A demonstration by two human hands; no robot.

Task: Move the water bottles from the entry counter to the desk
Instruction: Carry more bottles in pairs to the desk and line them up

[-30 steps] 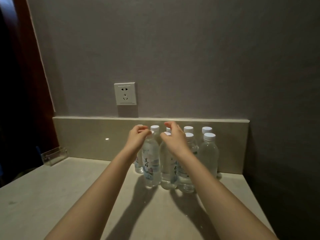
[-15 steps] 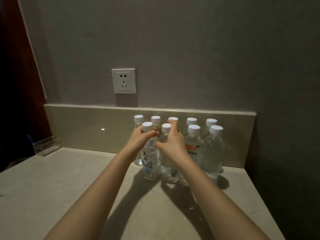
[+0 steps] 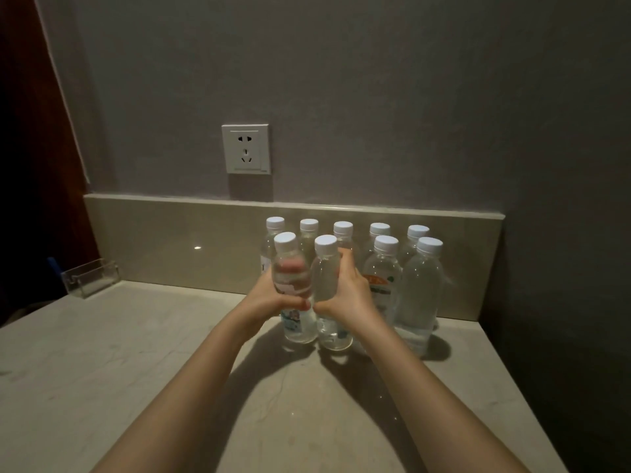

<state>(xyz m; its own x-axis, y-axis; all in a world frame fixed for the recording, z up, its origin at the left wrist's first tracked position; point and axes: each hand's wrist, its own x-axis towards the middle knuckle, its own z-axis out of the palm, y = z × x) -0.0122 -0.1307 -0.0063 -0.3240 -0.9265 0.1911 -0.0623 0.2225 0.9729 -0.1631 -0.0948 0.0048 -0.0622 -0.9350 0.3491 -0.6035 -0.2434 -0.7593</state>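
Counter: pale stone top, lit dimly, with a low upstand along the back wall

Bottles: nine are counted, clear with white caps, all upright, grouped against the upstand at 1 o'clock from the counter's middle. Five are ranged in the back row, four in the front row, the rows touching or nearly so

Front-left bottle: gripped at mid-body by the left hand; fingers are curled round the far side and seen through the water, thumb laid across the near face. Its base is seen at counter level; whether it is lifted cannot be told

Second front bottle: just beside the first, at its 3 o'clock. It is gripped at mid-body by the right hand, fingers wrapped round the right and far sides, thumb across the near face. The two thumbs meet or nearly meet between the bottles

Third front bottle: orange-marked label, partly hidden behind the right hand

Fourth front bottle: at the row's right end, untouched

Socket: white, on the wall at 12 o'clock above the left bottles

Clear holder: at 9 o'clock, on the counter's far left edge
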